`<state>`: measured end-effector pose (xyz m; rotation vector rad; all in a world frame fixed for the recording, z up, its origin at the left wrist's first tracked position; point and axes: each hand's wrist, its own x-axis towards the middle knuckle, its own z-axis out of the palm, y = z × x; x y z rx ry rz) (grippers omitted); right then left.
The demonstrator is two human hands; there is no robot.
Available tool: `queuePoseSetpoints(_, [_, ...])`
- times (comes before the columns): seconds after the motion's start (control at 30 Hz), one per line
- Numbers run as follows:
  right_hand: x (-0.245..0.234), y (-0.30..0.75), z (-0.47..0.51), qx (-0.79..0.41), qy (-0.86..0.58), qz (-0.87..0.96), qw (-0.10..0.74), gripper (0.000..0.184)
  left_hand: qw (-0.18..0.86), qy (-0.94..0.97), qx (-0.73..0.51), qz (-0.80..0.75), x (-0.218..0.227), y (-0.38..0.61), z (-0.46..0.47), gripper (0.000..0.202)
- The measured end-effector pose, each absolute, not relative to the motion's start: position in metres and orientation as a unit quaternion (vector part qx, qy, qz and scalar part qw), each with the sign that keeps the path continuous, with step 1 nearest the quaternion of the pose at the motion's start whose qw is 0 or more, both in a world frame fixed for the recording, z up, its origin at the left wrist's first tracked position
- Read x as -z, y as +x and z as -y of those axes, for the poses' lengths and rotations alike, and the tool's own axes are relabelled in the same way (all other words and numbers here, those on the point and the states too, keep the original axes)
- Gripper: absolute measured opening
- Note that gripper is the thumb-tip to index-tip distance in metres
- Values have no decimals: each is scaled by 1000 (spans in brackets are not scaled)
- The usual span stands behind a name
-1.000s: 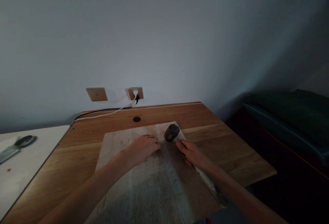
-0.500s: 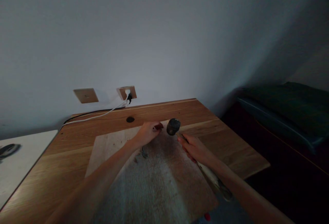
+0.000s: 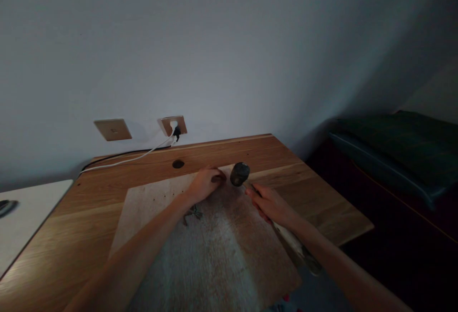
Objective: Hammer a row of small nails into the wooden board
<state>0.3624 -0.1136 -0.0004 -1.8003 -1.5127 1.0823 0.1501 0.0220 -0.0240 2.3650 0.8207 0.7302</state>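
Note:
My right hand (image 3: 269,202) is wrapped round the wooden handle of a mallet. Its dark, rounded mallet head (image 3: 239,174) hovers over the far part of a wooden board (image 3: 214,254), just right of my left hand. The fingers of my left hand (image 3: 205,184) are closed on a small dark brown piece (image 3: 217,178) at the board's far side; its exact kind is unclear. Small metal bits (image 3: 193,213) lie on the board beside my left wrist, partly hidden by the forearm.
The board rests on a wooden table (image 3: 322,202) against a wall. A socket (image 3: 173,125) with plugged-in cables (image 3: 132,161) and a wall plate (image 3: 113,130) are behind. A white surface (image 3: 28,221) adjoins at left. A dark green cushioned item (image 3: 397,150) stands at right.
The brown piece in my left hand has turned and dipped towards the board, showing less of its reddish face. The mallet stays raised in nearly the same place. The view has shifted slightly.

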Motion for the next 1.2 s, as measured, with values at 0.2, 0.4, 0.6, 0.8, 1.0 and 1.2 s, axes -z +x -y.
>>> queuePoseSetpoints(0.2, [-6,357,108,-406,-670,559,270,30,291,851,-275,-341,27,151,-27,28])
queuePoseSetpoints(0.4, [-10,355,101,-400,-672,563,268,28,280,865,-281,-309,34,149,-34,13])
queuePoseSetpoints(0.6, [-20,347,97,-393,-669,571,268,27,316,858,-278,-295,43,144,-42,56])
queuePoseSetpoints(0.8, [-26,340,93,-385,-665,591,245,26,315,858,-272,-301,49,144,-44,55])
queuePoseSetpoints(1.0, [-32,350,97,-376,-671,579,271,25,309,854,-290,-302,43,147,-37,10])
queuePoseSetpoints(1.2, [-30,349,98,-364,-670,592,259,27,319,862,-260,-297,40,145,-37,34])
